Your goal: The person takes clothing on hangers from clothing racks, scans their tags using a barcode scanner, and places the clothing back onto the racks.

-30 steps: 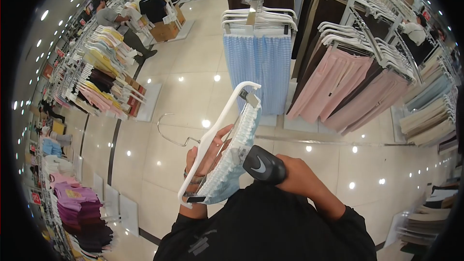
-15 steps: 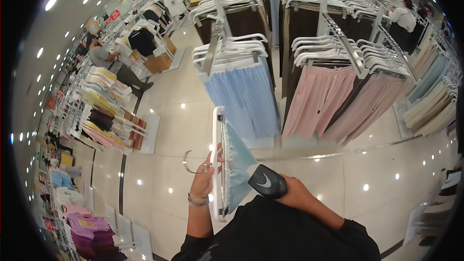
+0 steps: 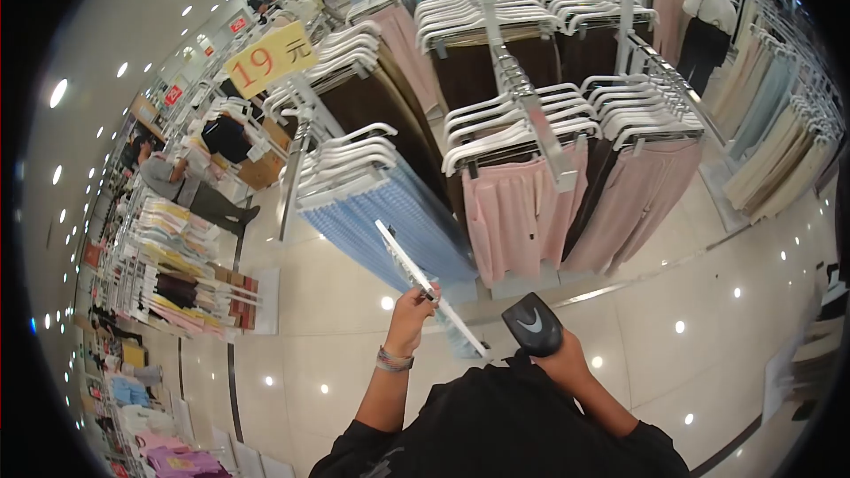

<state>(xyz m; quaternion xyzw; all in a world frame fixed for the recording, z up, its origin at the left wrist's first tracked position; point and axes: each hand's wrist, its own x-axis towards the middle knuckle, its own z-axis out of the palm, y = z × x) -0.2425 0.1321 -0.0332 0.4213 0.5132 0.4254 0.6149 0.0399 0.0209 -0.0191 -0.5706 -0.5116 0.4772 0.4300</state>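
Note:
My left hand (image 3: 409,322) is closed round the middle of a white clothes hanger (image 3: 458,322), which tilts down to the right. A light blue garment (image 3: 458,342) hangs from it, seen mostly edge-on and partly hidden by the hanger. In my right hand (image 3: 565,361) is a black handheld scanner (image 3: 531,326) with a pale swoosh mark, held apart from the garment. Beyond the hanger's upper end hang blue checked pants (image 3: 354,217) on a rack. Pink pants (image 3: 522,212) hang to their right.
Metal rack arms (image 3: 540,137) jut towards me with white hangers on them. A yellow price sign (image 3: 270,57) stands at the left rack. Two people, one in grey (image 3: 177,184) and one in a white top (image 3: 708,22), stand farther off. Glossy tiled floor (image 3: 328,336) lies below.
My left hand has turned the hanger from upright to slanted, swinging its upper end towards the blue pants. The scanner has moved away from the garment. My view has shifted rightwards.

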